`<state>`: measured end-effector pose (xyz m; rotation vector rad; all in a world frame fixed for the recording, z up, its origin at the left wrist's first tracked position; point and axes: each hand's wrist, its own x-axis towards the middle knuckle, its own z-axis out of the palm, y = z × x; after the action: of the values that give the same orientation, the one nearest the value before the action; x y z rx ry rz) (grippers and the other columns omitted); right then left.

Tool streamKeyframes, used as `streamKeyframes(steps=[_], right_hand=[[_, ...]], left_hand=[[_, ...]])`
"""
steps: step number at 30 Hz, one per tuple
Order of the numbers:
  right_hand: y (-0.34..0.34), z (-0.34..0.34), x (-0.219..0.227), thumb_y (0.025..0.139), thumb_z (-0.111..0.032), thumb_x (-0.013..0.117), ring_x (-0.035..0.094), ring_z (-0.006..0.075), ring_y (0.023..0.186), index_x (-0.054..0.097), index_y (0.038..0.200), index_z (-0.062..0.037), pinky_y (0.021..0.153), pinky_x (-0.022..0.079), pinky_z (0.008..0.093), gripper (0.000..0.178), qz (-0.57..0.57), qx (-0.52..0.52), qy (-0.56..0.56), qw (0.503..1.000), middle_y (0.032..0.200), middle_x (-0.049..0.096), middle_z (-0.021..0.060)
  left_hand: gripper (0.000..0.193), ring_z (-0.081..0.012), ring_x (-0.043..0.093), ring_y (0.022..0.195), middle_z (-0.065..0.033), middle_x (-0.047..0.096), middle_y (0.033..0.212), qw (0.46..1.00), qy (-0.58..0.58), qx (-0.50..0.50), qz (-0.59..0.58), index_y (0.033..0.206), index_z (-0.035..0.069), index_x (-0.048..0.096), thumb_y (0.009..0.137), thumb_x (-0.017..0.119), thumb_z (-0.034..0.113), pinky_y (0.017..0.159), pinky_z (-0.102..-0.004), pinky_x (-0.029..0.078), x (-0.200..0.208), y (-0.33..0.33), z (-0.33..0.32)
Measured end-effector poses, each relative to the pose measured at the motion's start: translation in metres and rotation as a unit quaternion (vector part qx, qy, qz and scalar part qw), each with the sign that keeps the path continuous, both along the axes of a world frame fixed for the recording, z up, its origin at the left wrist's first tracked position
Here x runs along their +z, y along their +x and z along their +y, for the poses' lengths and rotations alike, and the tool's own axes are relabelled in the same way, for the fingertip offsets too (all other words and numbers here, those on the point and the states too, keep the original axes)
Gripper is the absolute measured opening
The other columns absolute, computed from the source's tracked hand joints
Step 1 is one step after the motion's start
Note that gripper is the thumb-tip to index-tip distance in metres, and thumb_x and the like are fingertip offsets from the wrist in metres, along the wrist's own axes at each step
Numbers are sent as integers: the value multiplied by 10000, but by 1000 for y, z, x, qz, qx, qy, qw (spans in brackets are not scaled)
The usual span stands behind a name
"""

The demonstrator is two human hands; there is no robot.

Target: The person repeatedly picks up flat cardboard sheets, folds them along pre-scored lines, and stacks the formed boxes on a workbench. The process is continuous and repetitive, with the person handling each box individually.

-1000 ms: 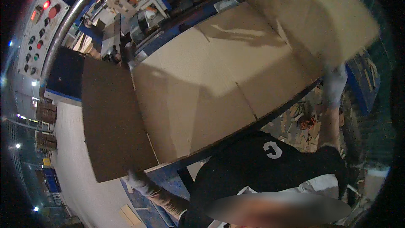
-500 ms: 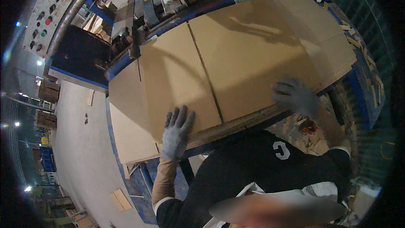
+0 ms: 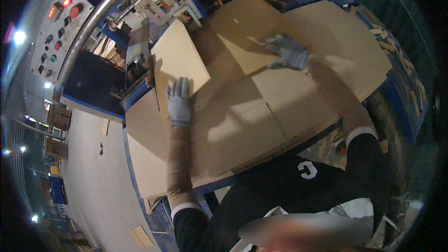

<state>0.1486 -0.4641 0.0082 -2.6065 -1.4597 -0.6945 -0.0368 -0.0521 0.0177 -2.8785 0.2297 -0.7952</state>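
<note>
A flat brown cardboard sheet (image 3: 242, 112) lies across the blue table, with the edges of more sheets layered under its near side. Farther off, on top of it, rests another cardboard piece with a left panel (image 3: 179, 53) tilted up and a right panel (image 3: 247, 32) reaching toward the machine. My left hand (image 3: 179, 102), in a grey glove, presses the near end of the left panel with its fingers stretched out. At the right panel's near right edge is my right hand (image 3: 288, 52), also gloved, its fingers spread; whether it touches the cardboard I cannot tell.
A blue machine (image 3: 205, 7) with metal parts stands beyond the sheets. At upper left are a control panel (image 3: 60, 32) with buttons and lit red lamps and a curved metal pipe (image 3: 88, 23). Cardboard scraps (image 3: 387, 44) lie along the right edge, and a scrap (image 3: 141, 237) is on the floor.
Both hands have moved from the near edge toward the machine. The upper cardboard has shifted away with them, its left panel has risen, and the sheet beneath now shows.
</note>
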Motion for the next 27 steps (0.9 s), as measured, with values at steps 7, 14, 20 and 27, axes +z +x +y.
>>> streamKeyframes(steps=[7, 14, 20, 27], right_hand=[[-9, 44, -19, 892, -396, 520, 483, 318, 1183, 517, 1264, -106, 1020, 373, 455, 472, -208, -180, 20, 961, 1356, 476, 127], [-114, -109, 2, 831, -384, 608, 561, 330, 1038, 596, 1083, -100, 873, 471, 435, 380, 124, -335, 409, 840, 1129, 582, 142], [-133, -183, -41, 817, -428, 633, 568, 360, 1079, 557, 1234, -133, 859, 488, 432, 517, -82, -615, 216, 754, 1157, 603, 161], [-112, -231, -34, 896, -232, 593, 641, 225, 914, 612, 1202, -117, 779, 529, 348, 327, 9, -386, 736, 556, 1115, 629, 132]], left_hand=[[705, -349, 449, 1212, -201, 507, 1276, 971, -180, 124, -97, 1325, 16, 449, 787, 718, 383, 1031, -445, 350, 15, -12, -10], [735, -325, 584, 1006, -243, 582, 1091, 696, -255, 671, 9, 1208, -58, 529, 868, 520, 593, 844, -418, 501, -37, -232, 75], [405, -270, 625, 788, -157, 682, 951, 713, -216, 665, -53, 1224, 106, 611, 955, 480, 380, 691, -384, 489, -69, -302, 104], [644, -332, 509, 1102, -242, 508, 1260, 658, -445, 445, -413, 1336, -25, 447, 872, 561, 407, 947, -455, 388, 29, -275, 16]])
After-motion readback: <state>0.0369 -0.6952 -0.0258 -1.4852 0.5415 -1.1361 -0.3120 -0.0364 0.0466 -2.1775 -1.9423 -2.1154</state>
